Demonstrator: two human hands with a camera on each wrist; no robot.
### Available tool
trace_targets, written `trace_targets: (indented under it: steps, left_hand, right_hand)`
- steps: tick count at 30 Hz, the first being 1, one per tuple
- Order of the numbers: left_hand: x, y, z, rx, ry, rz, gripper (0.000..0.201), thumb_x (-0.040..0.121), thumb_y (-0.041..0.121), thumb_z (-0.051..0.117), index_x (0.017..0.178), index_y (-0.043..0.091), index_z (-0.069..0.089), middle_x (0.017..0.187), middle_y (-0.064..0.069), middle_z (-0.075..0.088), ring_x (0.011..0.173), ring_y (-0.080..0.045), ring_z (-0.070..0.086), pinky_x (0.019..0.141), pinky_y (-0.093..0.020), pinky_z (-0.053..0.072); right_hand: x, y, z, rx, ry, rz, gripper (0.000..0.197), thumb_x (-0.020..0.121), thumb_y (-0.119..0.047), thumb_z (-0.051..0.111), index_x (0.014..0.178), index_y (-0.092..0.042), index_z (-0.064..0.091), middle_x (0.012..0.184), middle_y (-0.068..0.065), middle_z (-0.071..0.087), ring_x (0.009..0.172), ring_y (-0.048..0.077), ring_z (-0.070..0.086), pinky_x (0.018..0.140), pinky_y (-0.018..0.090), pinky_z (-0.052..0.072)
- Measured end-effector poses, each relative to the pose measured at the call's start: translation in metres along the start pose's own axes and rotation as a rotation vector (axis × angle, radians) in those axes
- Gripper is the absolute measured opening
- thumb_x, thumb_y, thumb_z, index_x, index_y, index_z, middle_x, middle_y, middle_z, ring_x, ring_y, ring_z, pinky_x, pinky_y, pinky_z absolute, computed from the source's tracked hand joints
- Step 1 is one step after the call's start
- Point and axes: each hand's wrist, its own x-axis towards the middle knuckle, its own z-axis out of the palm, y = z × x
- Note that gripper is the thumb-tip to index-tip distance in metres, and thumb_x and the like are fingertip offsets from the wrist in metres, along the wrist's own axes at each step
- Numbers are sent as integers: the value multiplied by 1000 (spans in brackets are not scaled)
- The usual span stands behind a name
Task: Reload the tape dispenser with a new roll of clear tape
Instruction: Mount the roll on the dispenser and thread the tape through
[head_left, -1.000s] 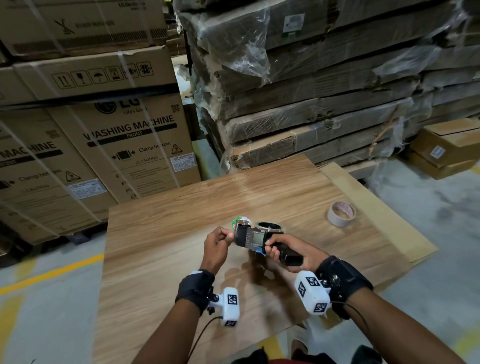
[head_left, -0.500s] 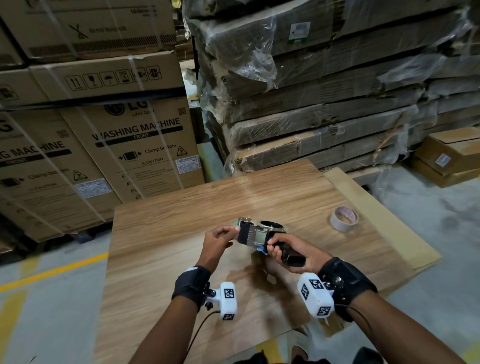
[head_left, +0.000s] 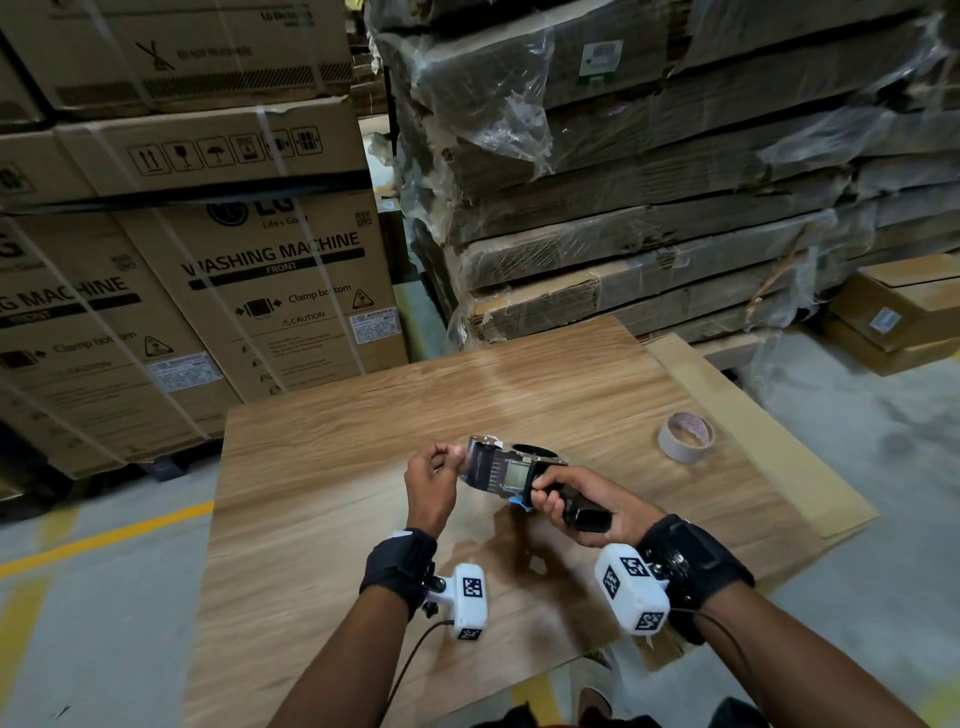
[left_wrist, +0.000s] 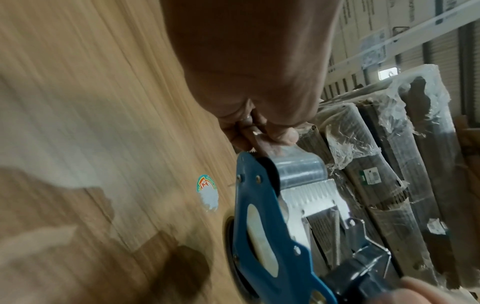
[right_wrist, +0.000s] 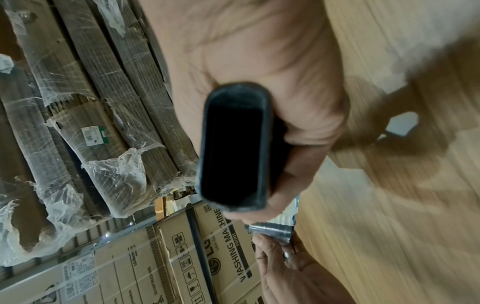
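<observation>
A blue-framed tape dispenser with a black handle is held above the wooden table. My right hand grips the handle. At the dispenser's front end my left hand pinches the clear tape end, which runs over the roller above the toothed blade. The roll on the dispenser is mostly hidden behind the frame. A second tape roll with a whitish core lies on the table to the right.
A round sticker lies on the table under the dispenser. Washing machine cartons stand behind the table on the left, wrapped flat cardboard stacks on the right. A lighter board juts from under the table's right edge.
My left hand has shifted slightly left and up from the dispenser's front, drawing the tape end out. The head view has moved a little; my right hand keeps its grip.
</observation>
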Motion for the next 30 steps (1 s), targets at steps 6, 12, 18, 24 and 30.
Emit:
trace_targets:
  steps: [6, 12, 18, 24, 30]
  left_hand:
    - [3, -5, -2, -80, -67, -72, 11, 92, 2, 66, 82, 7, 67, 80, -11, 73, 75, -18, 69, 77, -35, 58]
    - [-1, 1, -7, -185, -170, -166, 16, 95, 1, 60, 110, 2, 66, 90, -17, 75, 76, -16, 71, 78, -28, 57]
    - [-4, 3, -14, -121, -303, -311, 34, 79, 9, 69, 113, 12, 67, 89, -10, 74, 78, -17, 67, 76, -30, 48]
    - [-8, -9, -6, 71, -407, -232, 30, 76, -11, 77, 101, 0, 64, 72, -6, 66, 58, -3, 62, 58, -15, 48]
    - [-6, -24, -5, 248, -547, -195, 30, 84, 5, 73, 109, 22, 68, 65, -2, 61, 57, -14, 54, 58, -24, 45]
  right_hand:
    - [2, 2, -5, -2, 18, 2, 8, 84, -4, 60, 79, 3, 59, 61, 8, 62, 41, 10, 60, 39, 20, 52]
    - [-1, 6, -5, -31, 59, -54, 11, 87, -2, 58, 77, 2, 59, 64, 8, 61, 43, 9, 58, 41, 16, 51]
    - [1, 12, -9, -219, 176, -172, 17, 94, -4, 54, 78, -2, 58, 68, 9, 59, 48, 11, 56, 43, 17, 50]
    - [5, 21, -16, -347, 248, -267, 11, 94, -1, 55, 84, 0, 59, 69, 13, 58, 49, 14, 55, 44, 20, 50]
    - [6, 25, -24, -372, 273, -274, 13, 93, -3, 56, 82, 0, 59, 68, 12, 58, 50, 14, 54, 45, 21, 49]
